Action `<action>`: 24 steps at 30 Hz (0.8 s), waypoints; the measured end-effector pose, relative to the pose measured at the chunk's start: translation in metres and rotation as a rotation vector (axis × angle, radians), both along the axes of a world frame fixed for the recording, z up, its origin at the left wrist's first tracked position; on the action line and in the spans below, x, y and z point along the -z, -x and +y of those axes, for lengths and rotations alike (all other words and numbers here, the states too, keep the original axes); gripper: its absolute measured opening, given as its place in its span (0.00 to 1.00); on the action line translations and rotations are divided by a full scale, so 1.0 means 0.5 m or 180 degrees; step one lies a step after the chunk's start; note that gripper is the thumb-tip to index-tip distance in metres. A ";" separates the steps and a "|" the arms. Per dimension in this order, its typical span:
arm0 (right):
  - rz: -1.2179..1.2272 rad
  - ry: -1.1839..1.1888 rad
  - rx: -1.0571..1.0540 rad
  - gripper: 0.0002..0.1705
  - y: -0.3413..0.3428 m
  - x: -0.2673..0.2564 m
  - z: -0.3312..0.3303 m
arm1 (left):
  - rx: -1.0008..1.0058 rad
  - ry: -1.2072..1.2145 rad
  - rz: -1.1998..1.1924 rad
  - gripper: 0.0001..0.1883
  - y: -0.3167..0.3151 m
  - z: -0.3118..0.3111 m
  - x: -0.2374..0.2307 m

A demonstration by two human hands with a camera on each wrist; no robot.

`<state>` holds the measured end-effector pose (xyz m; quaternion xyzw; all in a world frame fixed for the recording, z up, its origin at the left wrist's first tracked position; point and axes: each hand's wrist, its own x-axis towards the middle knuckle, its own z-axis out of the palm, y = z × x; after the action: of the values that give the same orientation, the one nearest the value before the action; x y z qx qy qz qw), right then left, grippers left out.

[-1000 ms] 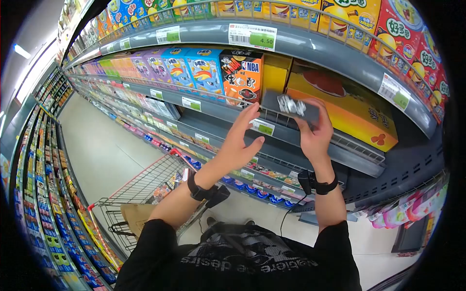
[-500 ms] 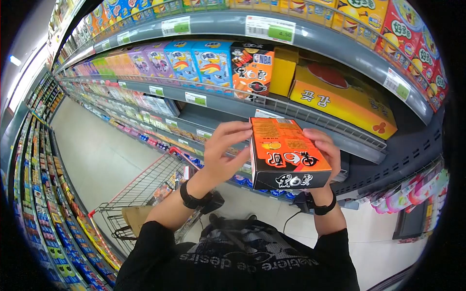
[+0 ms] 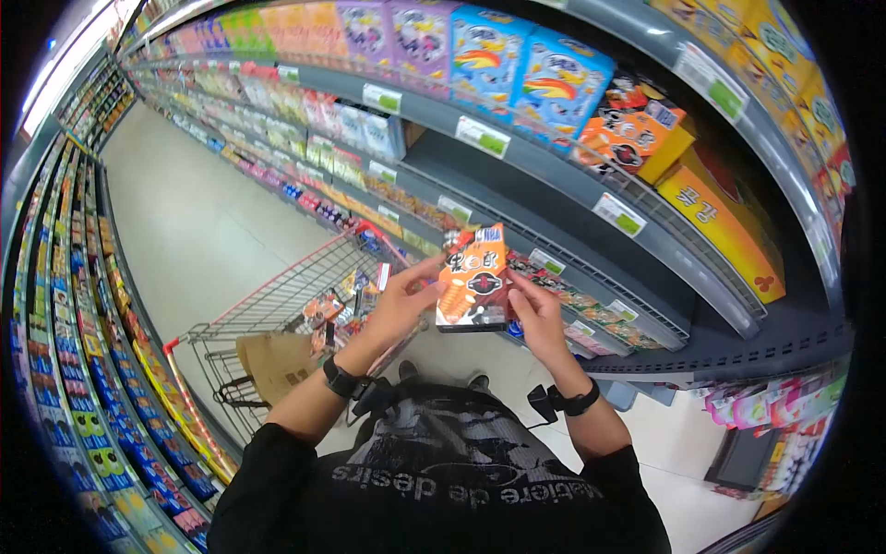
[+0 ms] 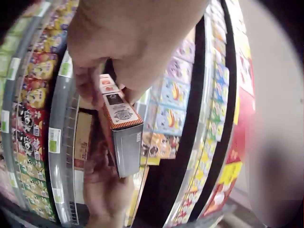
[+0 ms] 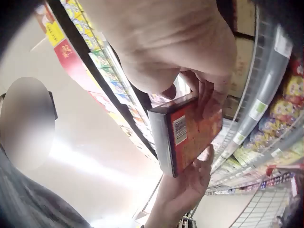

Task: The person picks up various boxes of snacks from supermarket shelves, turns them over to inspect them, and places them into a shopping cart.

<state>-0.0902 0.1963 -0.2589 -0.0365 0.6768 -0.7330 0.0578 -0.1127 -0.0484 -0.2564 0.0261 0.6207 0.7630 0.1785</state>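
An orange and black snack box (image 3: 472,282) with an NBA logo stands between both hands, its printed front facing up to the head camera. My left hand (image 3: 403,303) grips its left edge, thumb on the front. My right hand (image 3: 539,316) holds the right edge, fingers behind and thumb at the side. In the left wrist view, the dark end of the box (image 4: 127,148) and a narrow printed side show. The right wrist view shows the back of the box (image 5: 187,135), with a barcode label. A matching NBA box (image 3: 630,125) stands on the shelf at the upper right.
Blue snack boxes (image 3: 561,85) line the shelf beside the matching one, with a long yellow box (image 3: 724,231) to its right. A wire shopping cart (image 3: 277,286) holding packages and a brown bag (image 3: 275,367) stands at the left. Stocked shelves (image 3: 92,397) run along the far left.
The box has come away from the shelf, down and towards the body, and turned to show its front. The left hand, empty at first, now grips it too. The head view has shifted.
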 end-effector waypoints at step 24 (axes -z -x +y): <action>-0.0131 -0.1758 -0.1968 0.41 0.020 0.225 -0.451 | -0.1179 -0.0722 -0.1326 0.35 -0.101 -0.292 0.289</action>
<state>-0.1000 -0.0295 -0.3716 -0.2065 0.8038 -0.4726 0.2964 -0.0620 -0.1943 -0.4007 -0.2249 0.4757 0.8360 0.1557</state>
